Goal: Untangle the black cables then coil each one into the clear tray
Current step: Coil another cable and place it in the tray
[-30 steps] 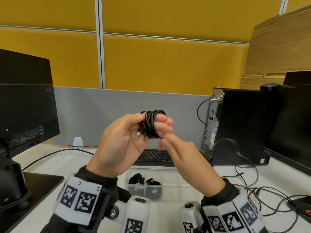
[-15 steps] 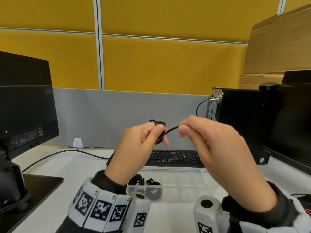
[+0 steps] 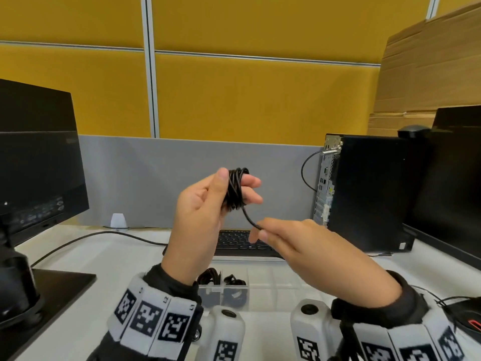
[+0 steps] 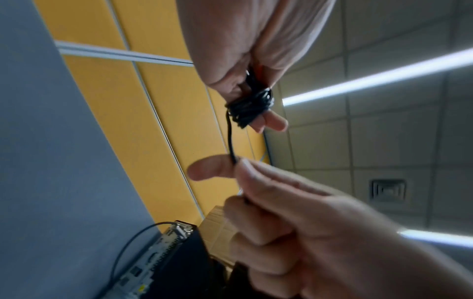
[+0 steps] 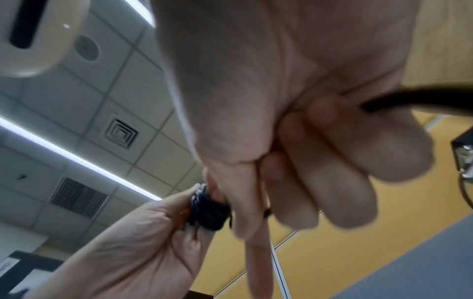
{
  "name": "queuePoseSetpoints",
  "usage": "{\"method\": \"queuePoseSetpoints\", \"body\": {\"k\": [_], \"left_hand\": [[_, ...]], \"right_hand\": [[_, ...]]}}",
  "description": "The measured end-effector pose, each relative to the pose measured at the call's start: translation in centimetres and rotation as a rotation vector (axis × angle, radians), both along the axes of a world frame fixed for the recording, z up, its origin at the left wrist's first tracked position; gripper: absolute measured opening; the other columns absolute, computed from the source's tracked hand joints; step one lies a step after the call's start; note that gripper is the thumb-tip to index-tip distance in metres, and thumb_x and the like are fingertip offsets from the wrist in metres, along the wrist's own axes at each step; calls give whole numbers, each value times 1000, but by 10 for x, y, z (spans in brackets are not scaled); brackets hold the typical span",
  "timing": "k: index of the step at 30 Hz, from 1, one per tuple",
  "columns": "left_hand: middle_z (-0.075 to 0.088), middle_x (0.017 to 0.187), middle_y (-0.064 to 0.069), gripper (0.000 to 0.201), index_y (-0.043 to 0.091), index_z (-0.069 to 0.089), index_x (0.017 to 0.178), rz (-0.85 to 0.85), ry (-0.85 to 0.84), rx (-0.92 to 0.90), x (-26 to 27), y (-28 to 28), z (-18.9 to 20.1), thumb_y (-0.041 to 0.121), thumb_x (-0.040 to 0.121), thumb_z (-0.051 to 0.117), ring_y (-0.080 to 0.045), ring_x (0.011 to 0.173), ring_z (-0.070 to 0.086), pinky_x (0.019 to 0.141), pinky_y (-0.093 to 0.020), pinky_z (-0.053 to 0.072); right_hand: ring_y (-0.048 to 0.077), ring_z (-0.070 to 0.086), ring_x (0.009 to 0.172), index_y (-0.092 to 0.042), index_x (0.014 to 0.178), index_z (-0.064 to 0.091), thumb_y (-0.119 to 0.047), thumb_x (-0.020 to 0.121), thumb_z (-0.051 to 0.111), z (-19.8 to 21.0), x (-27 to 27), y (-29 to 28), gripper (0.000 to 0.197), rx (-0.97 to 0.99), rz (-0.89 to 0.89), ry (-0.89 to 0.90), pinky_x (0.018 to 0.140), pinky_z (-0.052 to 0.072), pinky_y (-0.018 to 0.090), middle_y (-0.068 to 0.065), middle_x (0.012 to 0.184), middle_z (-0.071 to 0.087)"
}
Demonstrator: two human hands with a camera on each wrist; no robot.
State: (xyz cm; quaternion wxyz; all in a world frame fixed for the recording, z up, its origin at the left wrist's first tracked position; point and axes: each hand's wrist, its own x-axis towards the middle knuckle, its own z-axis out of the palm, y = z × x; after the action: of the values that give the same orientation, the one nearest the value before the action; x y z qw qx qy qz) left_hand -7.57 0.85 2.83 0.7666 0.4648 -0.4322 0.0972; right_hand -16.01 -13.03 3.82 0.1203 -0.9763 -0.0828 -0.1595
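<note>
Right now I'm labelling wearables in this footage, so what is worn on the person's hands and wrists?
Both hands are bare. The left hand and right hand emerge from black sleeves. Over each wrist sits a white band of panels printed with black square tag patterns. White rounded camera housings with dark round openings, also tagged, sit at the wrists.

Readable text scarce. Left wristband (image 3: 153, 317), at 7 o'clock: black-and-white square code tags, with small marks "L2" and "L1" above two of them; third mark too small to tell. Right wristband (image 3: 406, 346), at 5 o'clock: same code tags, no legible letters. Monitor (image 3: 39, 162) at 9 o'clock: faint port labels, unreadable. Computer tower (image 3: 369, 194) at 2 o'clock: small sticker, unreadable.
</note>
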Motion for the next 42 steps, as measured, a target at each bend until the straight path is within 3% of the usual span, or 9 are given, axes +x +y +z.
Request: {"method": "queuePoseSetpoints", "body": {"k": [5,9,12,22,27,31,35,38,42], "left_hand": [[72,82,-1,39,14,67,82,381,-264,285,4,-3,-10,40,94,42,-14,82,67,76,-26,52],[52,65,2,54,15,52,69,439,-490,756,-1,1,-11,67,79,46,-10,62,48,55,-20,36],[38,60,4,51,17,36,61,625,-510,946,5,8,-4,65,78,45,-11,53,36,52,-23,30],[50,52,-15,51,-1,52,62,1101,-347,842,47,70,10,40,92,48,-28,50,48,50,-35,38],[55,53,-18,55,-3,57,64,1125,-314,796,46,70,9,41,93,44,-31,53,53,57,-42,43],[62,54,-7,49,13,55,54,922,-293,673,26,52,11,40,93,44,-15,53,55,56,-17,40],[61,49,-4,48,14,62,60,581,-266,570,-1,27,12,45,93,45,-15,55,59,66,-21,47],[60,47,-3,47,12,65,64,444,-215,514,-11,16,10,46,92,46,-21,57,60,72,-32,49],[59,46,-4,47,7,66,67,401,-117,456,-6,16,10,42,91,44,-12,57,60,74,-22,51]], "right_hand": [[3,46,54,-31,95,59,-35,100,34,1,1,0,25,20,141,91,54,33,21,-6,59,47],[6,52,63,-33,84,57,-42,93,37,7,-1,-13,24,80,93,-127,61,44,30,-13,66,58],[5,48,52,-32,76,52,-43,91,35,10,-2,-29,25,90,-17,-256,52,31,24,-16,56,53],[21,50,56,-16,92,41,-34,100,22,8,-9,-87,27,-71,-562,-204,51,35,30,6,65,53],[22,57,77,-18,111,46,-24,101,30,0,-7,-98,20,-130,-777,-107,71,45,36,5,86,59],[24,56,99,-25,131,40,-50,91,26,7,-8,-88,49,-40,-608,-235,87,47,47,3,107,59],[7,36,130,-46,141,20,-65,83,28,17,-9,-38,62,109,-214,-205,108,32,41,-14,138,42],[-3,56,107,-40,125,46,-57,85,37,14,-8,-7,44,344,85,-179,97,45,28,-15,111,63],[29,68,62,-14,103,57,-39,92,36,24,-17,2,34,923,301,-128,64,58,35,8,68,66]]}}
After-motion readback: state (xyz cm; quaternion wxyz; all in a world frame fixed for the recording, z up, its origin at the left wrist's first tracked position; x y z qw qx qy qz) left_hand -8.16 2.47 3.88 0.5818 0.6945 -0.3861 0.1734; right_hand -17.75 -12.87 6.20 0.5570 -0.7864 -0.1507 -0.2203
